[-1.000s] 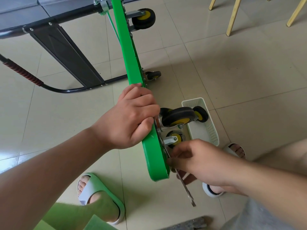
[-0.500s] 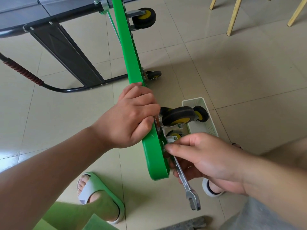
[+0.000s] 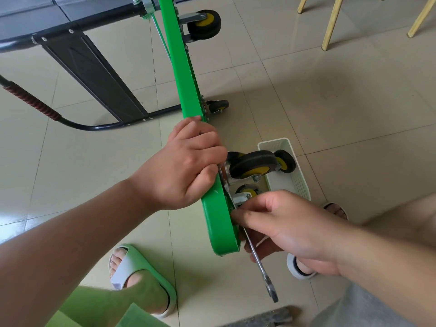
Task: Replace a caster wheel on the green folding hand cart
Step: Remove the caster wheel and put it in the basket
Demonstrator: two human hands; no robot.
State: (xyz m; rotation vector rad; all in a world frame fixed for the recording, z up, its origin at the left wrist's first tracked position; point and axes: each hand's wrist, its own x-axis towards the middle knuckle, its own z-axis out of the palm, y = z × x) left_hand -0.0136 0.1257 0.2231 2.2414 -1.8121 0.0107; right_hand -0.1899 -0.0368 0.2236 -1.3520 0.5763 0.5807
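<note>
While the green flat-decked folding hand cart (image 3: 186, 79) stands on its long edge on the beige tiled floor (image 3: 330, 102), wheels pointing right, the job looks about midway. The black rubber caster wheel with a yellow hub (image 3: 253, 164) at the near corner sits in its silver bracket against the deck, so it is mounted, though perhaps not firmly. A slim silver metal wrench (image 3: 262, 267) is at the base of that bracket. This suggests a fastener is being turned, but whether it is being loosened or tightened cannot be told, and the fastener itself is hidden.

Just right of the caster, a white perforated plastic basket (image 3: 299, 185) rests on the floor and holds at least one loose black and yellow wheel (image 3: 285, 160). Whether that is the worn part or the spare is unclear. Two more casters, one at the far corner (image 3: 205, 21) and one midway along (image 3: 218, 106), are in place on the deck.

The left hand (image 3: 186, 166) is clamped over the upper edge of the deck, fingers curled round it, touching the left side of the caster's bracket. The right hand (image 3: 290, 223) pinches the wrench near its upper end, fingertips pressed against the deck just below the caster. The tool's free end hangs down toward the near floor. The hands are apart but close, with the green deck between them.
</note>
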